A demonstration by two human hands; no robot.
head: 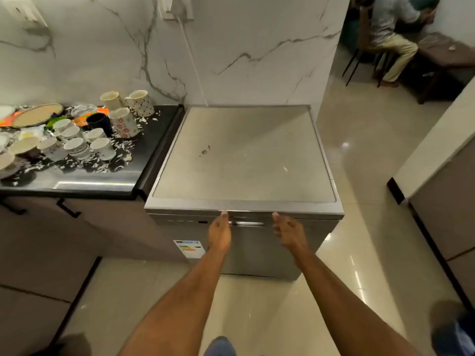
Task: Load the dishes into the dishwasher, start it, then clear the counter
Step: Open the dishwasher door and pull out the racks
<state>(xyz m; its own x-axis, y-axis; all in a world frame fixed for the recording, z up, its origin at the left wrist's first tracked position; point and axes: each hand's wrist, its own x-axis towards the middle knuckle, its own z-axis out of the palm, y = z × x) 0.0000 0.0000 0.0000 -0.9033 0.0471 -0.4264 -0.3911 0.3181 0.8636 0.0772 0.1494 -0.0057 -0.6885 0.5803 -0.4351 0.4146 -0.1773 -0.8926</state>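
Note:
A steel dishwasher [244, 155] stands shut in the middle, its flat top bare. Both my arms reach toward the top edge of its door. My left hand [219, 233] has its fingers extended, the tips touching the door's upper lip just left of the recessed handle [249, 223]. My right hand [289, 233] is also stretched out, its fingertips at the lip right of the handle. Neither hand holds anything. On the black counter [144, 160] to the left stand several cups [77, 145], tall mugs [140, 102] and a round plate [37, 114].
Food scraps and crumpled foil litter the counter around the dishes. A marble wall backs the counter and dishwasher. A second counter [437, 160] runs along the right. A person sits at a table [447, 52] in the far room. Tiled floor lies around me.

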